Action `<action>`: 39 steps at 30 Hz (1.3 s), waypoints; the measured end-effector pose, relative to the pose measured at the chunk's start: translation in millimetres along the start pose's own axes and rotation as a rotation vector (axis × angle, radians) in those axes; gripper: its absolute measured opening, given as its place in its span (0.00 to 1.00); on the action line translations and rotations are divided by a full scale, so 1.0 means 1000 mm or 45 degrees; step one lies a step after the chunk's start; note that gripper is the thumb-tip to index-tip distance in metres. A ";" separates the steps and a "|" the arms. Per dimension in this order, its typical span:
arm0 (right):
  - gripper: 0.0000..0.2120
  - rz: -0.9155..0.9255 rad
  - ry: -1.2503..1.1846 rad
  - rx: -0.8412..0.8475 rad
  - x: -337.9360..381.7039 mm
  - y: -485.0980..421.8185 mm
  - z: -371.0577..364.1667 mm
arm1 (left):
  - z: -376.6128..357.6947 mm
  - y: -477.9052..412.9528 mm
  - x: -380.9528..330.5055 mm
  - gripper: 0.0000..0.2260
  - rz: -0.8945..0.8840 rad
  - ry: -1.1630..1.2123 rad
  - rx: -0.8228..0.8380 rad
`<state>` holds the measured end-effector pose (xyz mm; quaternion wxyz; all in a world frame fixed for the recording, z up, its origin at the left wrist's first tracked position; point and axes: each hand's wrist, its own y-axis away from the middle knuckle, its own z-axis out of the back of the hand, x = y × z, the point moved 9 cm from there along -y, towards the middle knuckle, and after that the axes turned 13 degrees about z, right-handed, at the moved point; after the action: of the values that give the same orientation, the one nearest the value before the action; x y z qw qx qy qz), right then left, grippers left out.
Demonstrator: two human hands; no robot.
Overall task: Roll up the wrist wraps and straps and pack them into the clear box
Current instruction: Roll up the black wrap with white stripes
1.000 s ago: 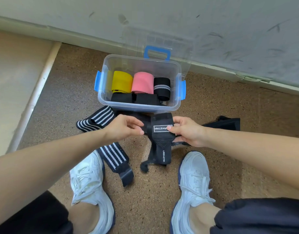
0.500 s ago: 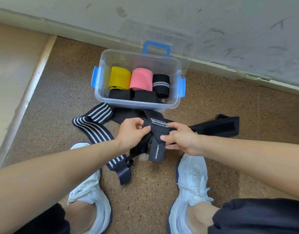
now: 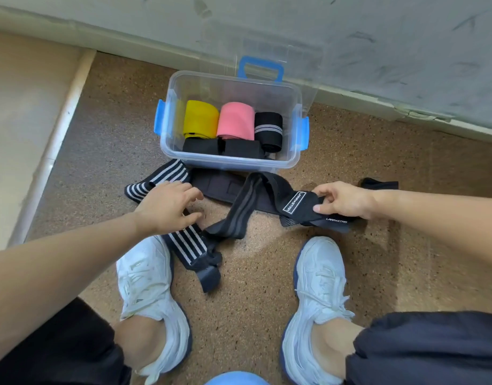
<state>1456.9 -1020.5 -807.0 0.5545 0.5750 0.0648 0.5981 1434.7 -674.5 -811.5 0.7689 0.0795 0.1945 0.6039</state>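
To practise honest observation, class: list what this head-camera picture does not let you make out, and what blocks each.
Head view: middle of the striped wrap, under the left hand.
Head view: most of the black strap, behind the right hand pinching the black wrap.
Head view: blue object, cut off by the bottom edge.
Head view: floor of the clear box, under the rolls.

yellow roll [image 3: 200,118] | pink roll [image 3: 236,120] | black-white striped wrap [image 3: 167,175] | blue box latches [image 3: 158,120]

Brown speckled floor [image 3: 267,287], scuffed grey wall [image 3: 350,29] behind with pale skirting [image 3: 406,109]. White trainers: one [image 3: 150,295] left, one [image 3: 320,301] right. Dark shorts [image 3: 428,348].
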 end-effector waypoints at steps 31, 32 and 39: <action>0.14 0.746 0.354 -0.211 0.196 0.019 -0.055 | 0.130 0.039 0.015 0.04 -0.227 -0.123 -0.369; 0.10 0.713 0.230 -0.296 0.198 0.019 -0.044 | 0.141 0.044 0.007 0.03 -0.290 -0.130 -0.408; 0.10 0.754 -0.036 -0.302 0.250 0.044 -0.008 | 0.236 0.083 -0.053 0.06 -0.530 -0.099 -0.694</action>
<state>1493.8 -848.1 -623.6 0.4205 0.5084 -0.1833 0.7288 1443.1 -677.8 -556.2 0.8754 -0.1474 0.0087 0.4602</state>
